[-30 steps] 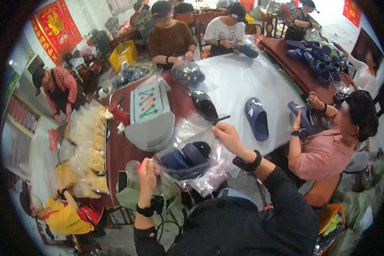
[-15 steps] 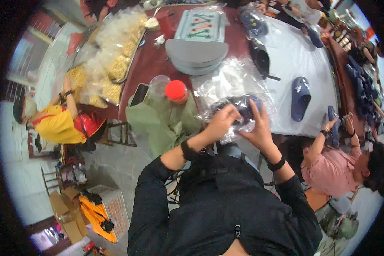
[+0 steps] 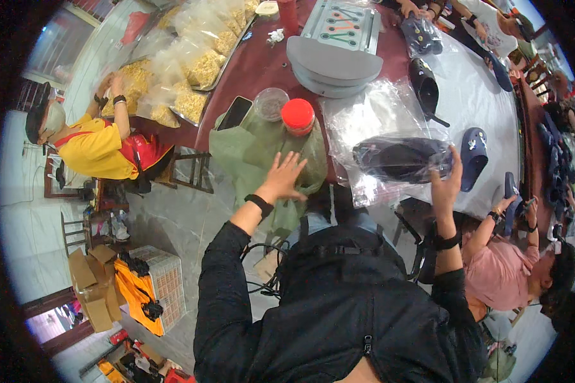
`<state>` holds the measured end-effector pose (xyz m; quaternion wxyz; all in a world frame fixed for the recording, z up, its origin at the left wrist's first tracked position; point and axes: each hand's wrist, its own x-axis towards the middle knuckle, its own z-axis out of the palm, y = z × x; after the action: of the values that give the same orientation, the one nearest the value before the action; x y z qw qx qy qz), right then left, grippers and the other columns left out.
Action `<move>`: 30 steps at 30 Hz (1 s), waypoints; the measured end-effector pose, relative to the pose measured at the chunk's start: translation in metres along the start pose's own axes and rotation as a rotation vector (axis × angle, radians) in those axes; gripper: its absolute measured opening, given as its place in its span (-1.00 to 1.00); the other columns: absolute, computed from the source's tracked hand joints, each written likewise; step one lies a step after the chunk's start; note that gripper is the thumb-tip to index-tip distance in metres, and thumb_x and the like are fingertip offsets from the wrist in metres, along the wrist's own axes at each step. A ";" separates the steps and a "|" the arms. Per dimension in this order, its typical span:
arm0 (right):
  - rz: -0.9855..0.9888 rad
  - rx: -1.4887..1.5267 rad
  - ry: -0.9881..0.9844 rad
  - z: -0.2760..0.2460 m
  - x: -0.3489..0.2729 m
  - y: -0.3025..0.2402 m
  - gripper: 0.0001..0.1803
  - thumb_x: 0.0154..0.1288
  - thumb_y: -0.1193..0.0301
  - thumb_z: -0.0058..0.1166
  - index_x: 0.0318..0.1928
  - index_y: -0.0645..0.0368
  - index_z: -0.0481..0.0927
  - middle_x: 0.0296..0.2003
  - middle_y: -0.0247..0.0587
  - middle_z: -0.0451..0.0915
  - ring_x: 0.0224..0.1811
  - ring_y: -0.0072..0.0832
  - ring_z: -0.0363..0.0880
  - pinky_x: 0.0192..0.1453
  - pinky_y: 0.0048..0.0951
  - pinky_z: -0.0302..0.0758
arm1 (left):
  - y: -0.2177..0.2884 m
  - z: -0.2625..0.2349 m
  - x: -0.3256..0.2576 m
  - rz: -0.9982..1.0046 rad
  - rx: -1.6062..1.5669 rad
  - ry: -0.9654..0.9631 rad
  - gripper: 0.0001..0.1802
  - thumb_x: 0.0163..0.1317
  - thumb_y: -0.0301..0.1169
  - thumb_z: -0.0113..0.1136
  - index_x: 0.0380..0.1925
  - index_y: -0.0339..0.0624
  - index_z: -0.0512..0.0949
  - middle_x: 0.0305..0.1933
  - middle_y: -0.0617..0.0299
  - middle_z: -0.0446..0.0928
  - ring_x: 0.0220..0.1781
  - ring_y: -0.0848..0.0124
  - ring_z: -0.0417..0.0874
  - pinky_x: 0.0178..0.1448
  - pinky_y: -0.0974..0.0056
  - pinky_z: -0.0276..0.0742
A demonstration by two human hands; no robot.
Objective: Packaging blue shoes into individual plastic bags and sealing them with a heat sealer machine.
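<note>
Left hand: in the head view, the person's bare left hand is released, its fingers spread and holding nothing; it is over the olive-green cloth, and whether it touches the cloth I cannot tell.
Right hand: the bare right hand grasps the right end of the bagged footwear, thumb on the near side and fingers round the end.
Bagged footwear: a clear, glossy plastic bag holds dark navy, flat-soled footwear lying lengthwise; it is at the table's near edge, in front of the person, overlapping the loose wrappers.
Loose wrappers: flat, clear plastic bags spread just beyond the bagged footwear.
Clogs: a navy rubber clog with pale charms lies on the white plastic sheet, just right of the right hand; a black rubber clog lies farther off.
Jar: a round jar with a bright red lid stands beyond the left hand, beside a clear round plastic tub.
Phone: a dark-screened, pale-edged phone lies left of the tub.
Grey stack: rounded grey boards sit on the dark red table.
Neighbour: at left, a person in a yellow top reaches toward clear bags of yellow pieces.
</note>
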<state>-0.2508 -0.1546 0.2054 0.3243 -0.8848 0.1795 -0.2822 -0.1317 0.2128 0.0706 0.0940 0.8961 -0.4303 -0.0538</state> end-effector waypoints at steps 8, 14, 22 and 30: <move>0.392 0.697 -0.109 0.001 0.018 -0.004 -0.42 0.13 0.51 0.10 0.18 0.21 0.25 -0.09 -0.22 0.47 -0.09 -0.52 0.45 -0.01 -0.56 0.39 | -0.028 0.038 -0.042 -0.021 0.320 -0.425 -0.76 0.05 -0.37 0.07 -0.25 -0.04 0.60 -0.35 0.19 0.56 -0.15 0.23 0.56 0.20 0.09 0.25; 0.623 0.769 -0.403 0.070 -0.010 -0.065 -0.37 0.13 0.45 0.10 0.19 0.11 0.14 -0.15 -0.17 0.48 -0.25 -0.53 0.51 -0.30 -0.52 0.51 | -0.027 0.031 -0.116 -0.242 0.247 -0.350 -0.81 0.09 -0.31 0.02 -0.55 0.05 0.63 -0.54 0.21 0.55 -0.32 0.27 0.58 -0.16 0.13 0.31; 0.113 0.208 -0.557 0.190 -0.073 -0.132 -0.23 -0.12 0.27 0.22 0.16 0.10 0.21 -0.16 0.04 0.47 -0.11 -0.09 0.46 0.00 -0.21 0.38 | -0.014 -0.040 -0.156 -0.119 0.306 -0.188 -0.83 0.05 -0.31 0.07 -0.43 0.02 0.65 -0.33 0.19 0.60 -0.16 0.29 0.57 0.15 0.09 0.26; -0.616 0.313 -0.962 0.235 -0.125 -0.170 -0.14 -0.14 0.37 0.28 0.24 -0.09 0.17 0.06 -0.06 0.27 0.17 -0.06 0.23 0.13 -0.12 0.35 | -0.026 -0.057 -0.190 -0.179 0.305 -0.121 -0.78 -0.05 -0.46 0.08 -0.38 0.03 0.64 -0.36 0.23 0.57 -0.11 0.31 0.53 0.29 0.02 0.14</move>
<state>-0.1805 0.1423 0.1243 0.3990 -0.8664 -0.2966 0.0465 -0.2202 0.3842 0.1232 -0.0741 0.9299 -0.3569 -0.0497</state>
